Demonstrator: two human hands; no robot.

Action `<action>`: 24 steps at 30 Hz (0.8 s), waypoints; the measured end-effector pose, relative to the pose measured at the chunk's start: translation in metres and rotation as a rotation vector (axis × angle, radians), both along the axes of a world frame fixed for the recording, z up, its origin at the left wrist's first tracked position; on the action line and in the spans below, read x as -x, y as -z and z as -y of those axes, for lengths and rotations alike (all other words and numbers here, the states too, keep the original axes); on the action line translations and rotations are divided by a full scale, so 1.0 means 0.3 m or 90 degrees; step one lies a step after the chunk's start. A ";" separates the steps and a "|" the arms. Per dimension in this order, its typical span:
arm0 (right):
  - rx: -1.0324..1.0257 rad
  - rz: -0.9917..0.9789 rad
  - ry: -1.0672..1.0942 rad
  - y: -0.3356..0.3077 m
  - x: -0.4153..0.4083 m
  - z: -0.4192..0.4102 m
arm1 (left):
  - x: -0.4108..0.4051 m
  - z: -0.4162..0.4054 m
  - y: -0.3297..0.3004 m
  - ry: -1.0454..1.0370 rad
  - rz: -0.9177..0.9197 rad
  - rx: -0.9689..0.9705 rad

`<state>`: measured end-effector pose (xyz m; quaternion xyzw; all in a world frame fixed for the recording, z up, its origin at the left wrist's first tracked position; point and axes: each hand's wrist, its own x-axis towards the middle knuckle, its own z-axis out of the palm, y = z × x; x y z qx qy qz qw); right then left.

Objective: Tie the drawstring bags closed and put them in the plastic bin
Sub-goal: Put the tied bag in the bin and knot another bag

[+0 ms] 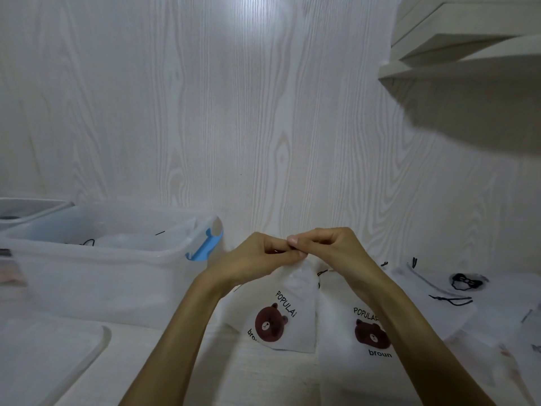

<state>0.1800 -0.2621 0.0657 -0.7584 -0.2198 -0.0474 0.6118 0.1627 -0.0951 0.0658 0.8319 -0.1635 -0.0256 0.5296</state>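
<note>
Your left hand [257, 253] and right hand [328, 247] meet fingertip to fingertip, fingers curled, pinching the gathered neck of the bear-print drawstring bag [281, 315], which hangs above the table [263, 376]. The clear plastic bin [96, 259] stands at 9 o'clock from it.

Translucent white drawstring bag with a brown bear print [285, 315], lower centre of frame, hanging tilted, its gathered top pinched. Second matching white bear-print bag [351, 341] lying flat just right of it. Third white bag with a black bow-face print [456, 288] at right edge, black cord loose. Clear plastic bin with blue latch [96, 259] at left, open.
</note>
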 end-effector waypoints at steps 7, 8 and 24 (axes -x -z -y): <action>0.058 0.054 0.058 -0.033 0.027 -0.018 | -0.003 -0.002 0.002 -0.011 0.031 0.000; 0.086 0.083 0.103 -0.041 0.024 -0.008 | 0.005 -0.005 -0.004 0.007 0.028 0.002; 0.365 0.240 -0.009 -0.063 0.025 0.067 | 0.011 -0.054 -0.017 0.129 -0.002 -0.026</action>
